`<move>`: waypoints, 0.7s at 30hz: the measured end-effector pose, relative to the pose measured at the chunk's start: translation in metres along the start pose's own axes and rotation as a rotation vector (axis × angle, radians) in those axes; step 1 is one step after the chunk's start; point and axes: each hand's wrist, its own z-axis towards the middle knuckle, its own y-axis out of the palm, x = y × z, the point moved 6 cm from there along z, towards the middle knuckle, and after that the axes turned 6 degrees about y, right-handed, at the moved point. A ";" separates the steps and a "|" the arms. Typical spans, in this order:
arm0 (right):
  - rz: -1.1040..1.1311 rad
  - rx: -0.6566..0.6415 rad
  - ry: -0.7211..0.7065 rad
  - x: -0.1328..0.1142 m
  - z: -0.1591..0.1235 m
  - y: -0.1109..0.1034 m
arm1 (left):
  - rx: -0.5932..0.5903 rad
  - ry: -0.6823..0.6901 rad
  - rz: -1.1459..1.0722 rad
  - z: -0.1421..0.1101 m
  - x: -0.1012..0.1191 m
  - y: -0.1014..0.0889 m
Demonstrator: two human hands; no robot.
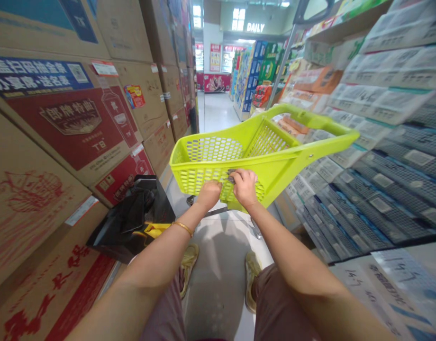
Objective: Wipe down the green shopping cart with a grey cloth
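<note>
A lime-green plastic shopping cart stands crosswise in front of me, its handle end to the right. Its basket has honeycomb holes in the walls. My left hand is closed against the near side wall, low down, with the fingertips hidden. Just to its right, my right hand has its fingers bent onto the same wall below the rim. Small dark grey shapes show at the right fingertips, too blurred to name. Nothing shows inside the visible part of the basket.
Stacked cardboard cartons wall the left side, with a black bag low beside them. Packs on shelves line the right, near a grey metal upright. A pale tiled floor runs ahead between them.
</note>
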 end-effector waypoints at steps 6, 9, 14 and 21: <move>-0.020 -0.128 -0.082 -0.009 -0.017 0.026 | 0.026 0.002 0.007 -0.001 -0.001 0.000; -0.055 -0.254 -0.178 -0.015 -0.040 0.050 | 0.020 -0.001 0.002 -0.001 -0.001 -0.001; -0.091 -0.462 -0.337 -0.018 -0.076 0.077 | 0.022 -0.018 0.010 -0.001 -0.003 0.000; -0.087 -0.405 -0.298 -0.016 -0.060 0.062 | 0.024 0.000 0.012 0.000 0.000 0.001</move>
